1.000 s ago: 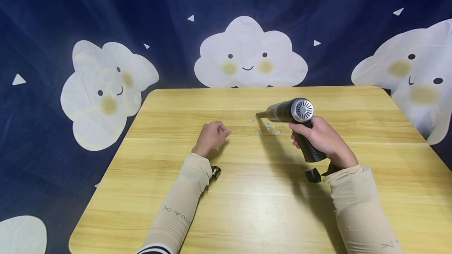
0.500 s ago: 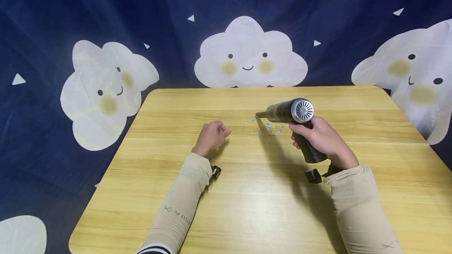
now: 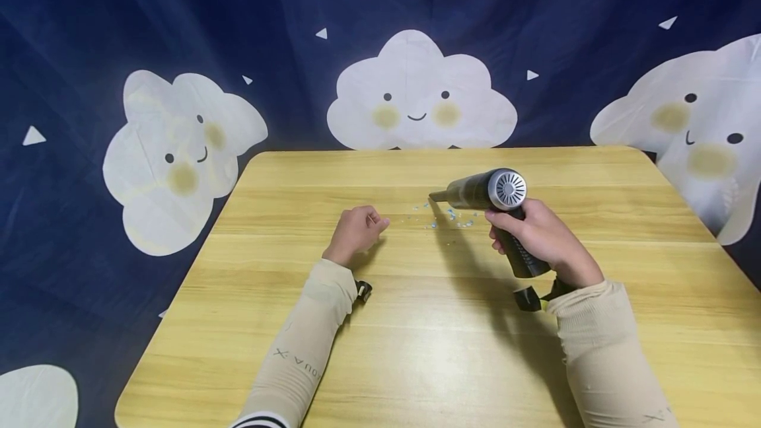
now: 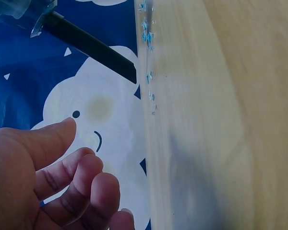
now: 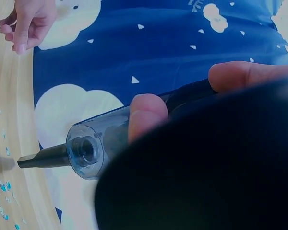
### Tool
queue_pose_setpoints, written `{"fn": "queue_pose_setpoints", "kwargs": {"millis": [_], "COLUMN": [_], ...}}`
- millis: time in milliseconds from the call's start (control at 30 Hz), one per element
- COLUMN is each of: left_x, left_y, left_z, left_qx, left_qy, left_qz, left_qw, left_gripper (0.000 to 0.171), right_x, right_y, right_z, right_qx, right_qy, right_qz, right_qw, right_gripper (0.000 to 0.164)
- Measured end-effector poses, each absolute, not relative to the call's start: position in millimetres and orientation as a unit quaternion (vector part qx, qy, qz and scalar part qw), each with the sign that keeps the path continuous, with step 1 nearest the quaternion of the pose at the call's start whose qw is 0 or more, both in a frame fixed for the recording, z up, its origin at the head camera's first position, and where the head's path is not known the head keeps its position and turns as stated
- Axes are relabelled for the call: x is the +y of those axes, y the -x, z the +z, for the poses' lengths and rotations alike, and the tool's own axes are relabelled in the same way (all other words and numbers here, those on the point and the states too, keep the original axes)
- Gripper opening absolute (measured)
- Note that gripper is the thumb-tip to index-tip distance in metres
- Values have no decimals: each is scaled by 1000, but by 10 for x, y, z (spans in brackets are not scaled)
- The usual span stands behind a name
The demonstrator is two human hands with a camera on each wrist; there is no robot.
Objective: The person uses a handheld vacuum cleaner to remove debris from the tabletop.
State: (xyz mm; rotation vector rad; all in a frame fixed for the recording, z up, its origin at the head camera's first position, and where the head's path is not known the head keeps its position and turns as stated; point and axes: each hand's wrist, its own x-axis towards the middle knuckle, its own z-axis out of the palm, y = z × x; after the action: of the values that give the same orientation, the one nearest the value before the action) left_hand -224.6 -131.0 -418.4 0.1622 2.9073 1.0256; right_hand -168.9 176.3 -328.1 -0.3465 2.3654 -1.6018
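Observation:
My right hand grips the black handle of a handheld vacuum, its silver vented end facing me. The narrow black nozzle points left and down, its tip close over the table beside the scraps. Small blue and white scraps lie scattered between my two hands. In the right wrist view the clear dust cup shows behind the nozzle. My left hand is left of the scraps, fingers loosely curled, holding nothing; the left wrist view shows its thumb apart from the fingers.
A wooden table with rounded corners spans the view. Behind it hangs a dark blue curtain printed with white clouds and triangles. Black straps with small mounts sit at both wrists.
The hands, the vacuum and the scraps hold nearly the same places. The whole head view has shifted down very slightly.

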Motion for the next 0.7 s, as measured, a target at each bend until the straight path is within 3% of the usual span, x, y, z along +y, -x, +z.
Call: {"fn": "queue_pose_setpoints", "kwargs": {"millis": [700], "left_x": [-1316], "left_y": [2229], "left_z": [-4172], "left_qx": [938], "left_qy": [-55], "left_qz": [342], "left_qw": [18], "left_gripper": [25], "right_x": [1729], "right_y": [1677], "right_z": [-3287], "right_qx": [809], "right_qy": [125], "right_qz": [-558], "right_qw": [137], "right_gripper": [31]}}
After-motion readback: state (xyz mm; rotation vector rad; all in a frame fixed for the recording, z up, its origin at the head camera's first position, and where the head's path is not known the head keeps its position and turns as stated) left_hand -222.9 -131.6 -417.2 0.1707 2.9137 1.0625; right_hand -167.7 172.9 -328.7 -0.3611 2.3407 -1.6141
